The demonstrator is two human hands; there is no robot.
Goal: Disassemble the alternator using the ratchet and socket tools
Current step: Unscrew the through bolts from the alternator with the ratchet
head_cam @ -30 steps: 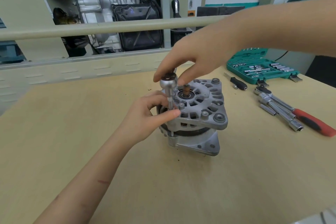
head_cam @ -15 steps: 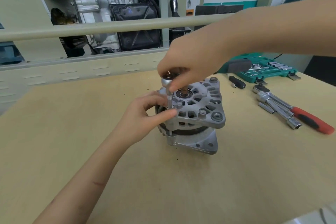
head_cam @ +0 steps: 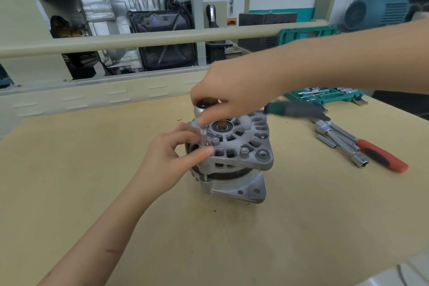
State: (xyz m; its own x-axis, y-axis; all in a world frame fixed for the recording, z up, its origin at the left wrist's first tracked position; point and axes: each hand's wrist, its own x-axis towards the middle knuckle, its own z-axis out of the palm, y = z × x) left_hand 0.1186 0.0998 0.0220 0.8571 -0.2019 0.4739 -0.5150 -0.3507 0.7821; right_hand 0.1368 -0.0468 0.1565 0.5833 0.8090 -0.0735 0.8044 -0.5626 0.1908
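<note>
Right hand (head_cam: 234, 90) grips the ratchet (head_cam: 203, 109) head; left hand (head_cam: 167, 160) pinches the socket (head_cam: 203, 138) at the alternator (head_cam: 234, 155)'s nine o'clock bolt; housing looks unopened.

ratchet handle (head_cam: 299, 110): blurred by motion, green and dark; its exact outline cannot be told.
ratchet head (head_cam: 202, 109): mostly covered by the fingers of the right hand (head_cam: 234, 90); only a part of the metal shows.
bolt under the socket (head_cam: 203, 137): hidden behind the left hand (head_cam: 167, 160) thumb; cannot tell if the socket sits on it.
alternator (head_cam: 236, 153): left side covered by the left hand.
socket case (head_cam: 325, 95): partly behind the right forearm; the pieces inside are too small to tell.
both forearms: cut off by the picture edges.
wall posters: text too small to read.
</note>
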